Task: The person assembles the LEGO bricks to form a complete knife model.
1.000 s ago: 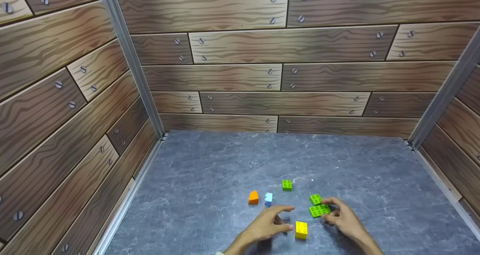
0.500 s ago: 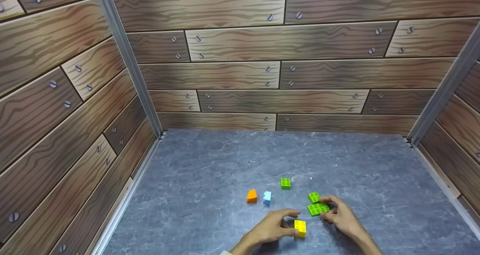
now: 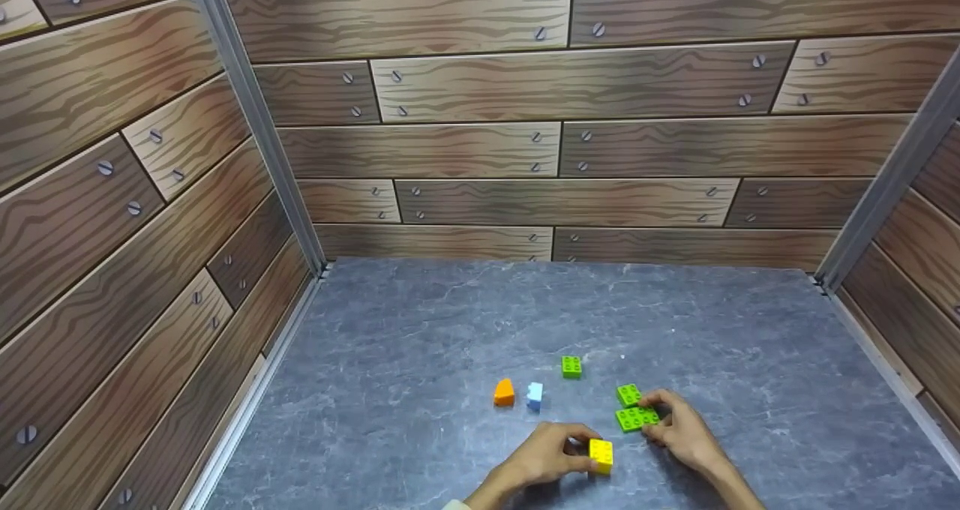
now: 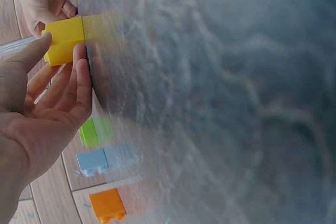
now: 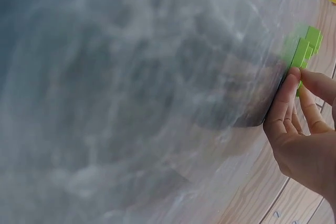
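My left hand grips a yellow toy building brick on the grey table, its thumb at the near side and a finger behind. Up close in the left wrist view, the brick sits between thumb and fingers. To the right, my right hand pinches the right end of a flat green eight-stud brick; its fingertips hide that end. A smaller green brick lies right behind the flat one. In the right wrist view, thumb and finger meet at the green brick.
Farther back lies another green brick. Left of it are a light blue brick and an orange slanted brick. Wood-patterned walls with metal corner posts enclose the grey marbled table on the left, back and right.
My left hand has moved right to the yellow brick and closed its thumb and fingers on it. My right hand stays at the flat green brick. The head view has shifted slightly.
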